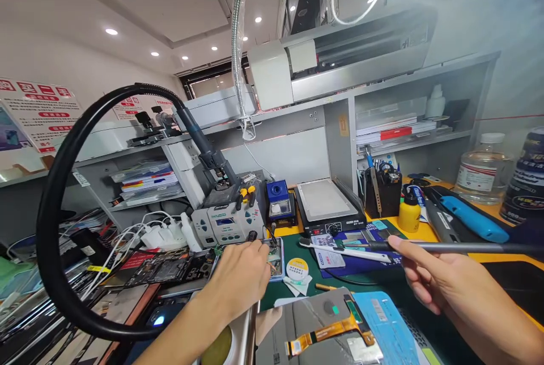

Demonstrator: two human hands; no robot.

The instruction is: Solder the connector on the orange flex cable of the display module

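Note:
My left hand (244,271) reaches to the middle of the bench, fingers curled down beside a small pale-edged tray (278,260) with small parts in it. What those fingers hold, if anything, is hidden. My right hand (450,283) grips a long, thin, dark-handled tool (425,246) between thumb and fingers, its narrow end pointing left over the mat. Below and between the hands lies a grey flat panel (310,311) with an orange flex cable (327,331) on it. A light blue sheet (380,319) sits under its right side.
Behind stand a soldering station (229,220), a small blue-topped device (278,198) and a flat heating plate (327,203). A thick black hose (46,223) loops at left. A yellow bottle (409,212) and a clear liquid bottle (484,172) are at right. Circuit boards (164,268) lie at left.

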